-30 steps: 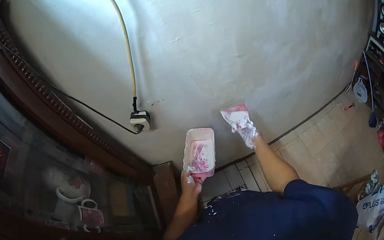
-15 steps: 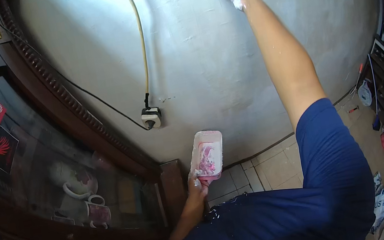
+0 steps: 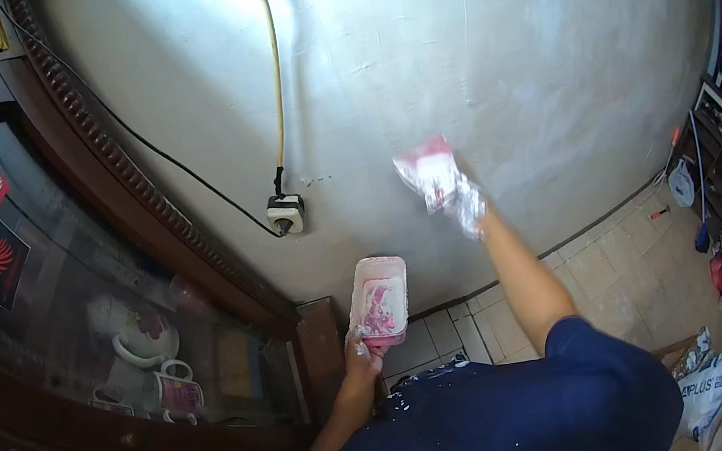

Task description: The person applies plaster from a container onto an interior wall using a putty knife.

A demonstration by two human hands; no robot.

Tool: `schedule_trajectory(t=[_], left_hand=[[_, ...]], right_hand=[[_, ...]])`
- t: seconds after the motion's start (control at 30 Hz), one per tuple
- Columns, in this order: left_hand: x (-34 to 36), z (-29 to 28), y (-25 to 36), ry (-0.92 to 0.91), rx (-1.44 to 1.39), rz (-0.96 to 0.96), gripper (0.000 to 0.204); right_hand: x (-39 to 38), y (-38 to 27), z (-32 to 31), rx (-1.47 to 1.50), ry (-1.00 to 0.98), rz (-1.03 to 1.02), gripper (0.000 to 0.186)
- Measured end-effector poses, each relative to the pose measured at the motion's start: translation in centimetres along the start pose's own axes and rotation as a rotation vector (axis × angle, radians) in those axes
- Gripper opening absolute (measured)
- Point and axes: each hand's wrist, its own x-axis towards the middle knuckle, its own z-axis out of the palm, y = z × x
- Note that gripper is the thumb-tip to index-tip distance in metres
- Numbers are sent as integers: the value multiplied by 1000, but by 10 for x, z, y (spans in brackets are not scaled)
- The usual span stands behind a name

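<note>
The right hand [image 3: 461, 200], smeared white, is clenched around a pink-stained rag [image 3: 430, 172] pressed against the pale wall [image 3: 465, 48]. The left hand [image 3: 364, 354] grips the near end of a paint tray [image 3: 379, 300], held just below the wall socket [image 3: 285, 213], beside a cabinet [image 3: 61, 301].
</note>
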Motion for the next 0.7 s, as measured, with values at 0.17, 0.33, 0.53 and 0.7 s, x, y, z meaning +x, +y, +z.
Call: schedule_trajectory(t=[0.17,0.33,0.53,0.7], left_hand=[[-6,15,-5,65,-61,-28,48],[-7,8,-12,82,-92,-26,45],[-11,-6,-17,169,-66,-65,43],[-12,-10,-12,130,-45,-12,41]], right_hand=[[10,-206,265,-170,-142,-392,26],[54,-239,331,-135,-107,-467,23],[41,37,31,-569,220,-160,26],[-40,200,-155,325,152,181,30]])
